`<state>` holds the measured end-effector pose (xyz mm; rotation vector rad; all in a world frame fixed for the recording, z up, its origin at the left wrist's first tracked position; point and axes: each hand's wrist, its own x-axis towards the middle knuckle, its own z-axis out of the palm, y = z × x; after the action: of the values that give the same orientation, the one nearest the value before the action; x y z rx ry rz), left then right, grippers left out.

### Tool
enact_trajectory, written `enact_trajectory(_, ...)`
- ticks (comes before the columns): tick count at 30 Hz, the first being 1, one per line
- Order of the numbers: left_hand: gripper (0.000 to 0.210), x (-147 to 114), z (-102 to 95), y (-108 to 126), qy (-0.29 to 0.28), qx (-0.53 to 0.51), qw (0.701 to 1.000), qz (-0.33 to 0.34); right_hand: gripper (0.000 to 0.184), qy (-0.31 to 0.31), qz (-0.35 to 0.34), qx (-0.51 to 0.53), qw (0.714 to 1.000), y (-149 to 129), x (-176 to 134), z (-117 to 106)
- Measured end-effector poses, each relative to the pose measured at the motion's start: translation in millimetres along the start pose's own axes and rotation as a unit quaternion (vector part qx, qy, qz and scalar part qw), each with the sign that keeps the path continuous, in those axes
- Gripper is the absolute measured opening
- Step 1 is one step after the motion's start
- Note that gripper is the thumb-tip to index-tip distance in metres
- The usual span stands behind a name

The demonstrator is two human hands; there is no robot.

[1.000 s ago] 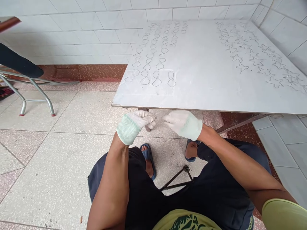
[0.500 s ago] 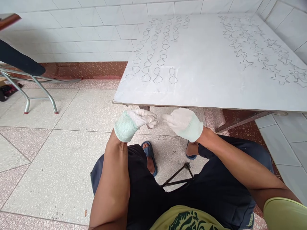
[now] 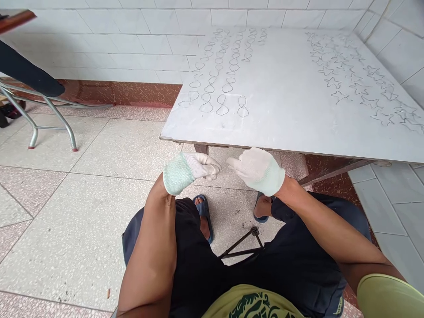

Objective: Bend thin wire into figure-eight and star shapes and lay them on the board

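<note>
My left hand [image 3: 202, 168], in a white glove with a pale green cuff, is closed in a pinch just in front of the table's near edge. Facing it, my right hand [image 3: 253, 168] wears a matching glove, its fingers pressed together. A faint thin wire [image 3: 225, 168] shows in the small gap between the fingertips; most of it is hidden in the gloves. Beyond, on the white tabletop [image 3: 285, 97], lie rows of wire figure-eights [image 3: 221, 105] to the left and many wire stars [image 3: 340, 96] to the right.
The table's front edge [image 3: 232, 146] runs just beyond my hands. Below are my sandalled feet [image 3: 203, 214] and a dark metal stand [image 3: 243, 243] between my legs. At the left, another person's leg [image 3: 29, 73] rests by a metal-legged stool [image 3: 53, 115]. Tiled walls [image 3: 132, 39] close the back.
Both hands stay close together in the same pinch, with the left turned slightly. The view has shifted a little, and a thin line now shows between the fingertips.
</note>
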<state>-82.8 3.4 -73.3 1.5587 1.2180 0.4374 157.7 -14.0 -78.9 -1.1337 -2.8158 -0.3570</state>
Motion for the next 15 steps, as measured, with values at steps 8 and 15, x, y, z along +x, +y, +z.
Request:
enact_trajectory(8, 0.014, 6.1, 1.1, -0.4, -0.069, -0.009, 0.997, -0.029, 0.053, 0.038, 0.027, 0.020, 0.999, -2.3, -0.1, 3.5)
enact_trajectory(15, 0.014, 1.3, 2.6, -9.3, -0.015, 0.089, 0.996, 0.008, 0.055, 0.010, 0.079, 0.042, 0.996, -10.1, -0.3, 3.8)
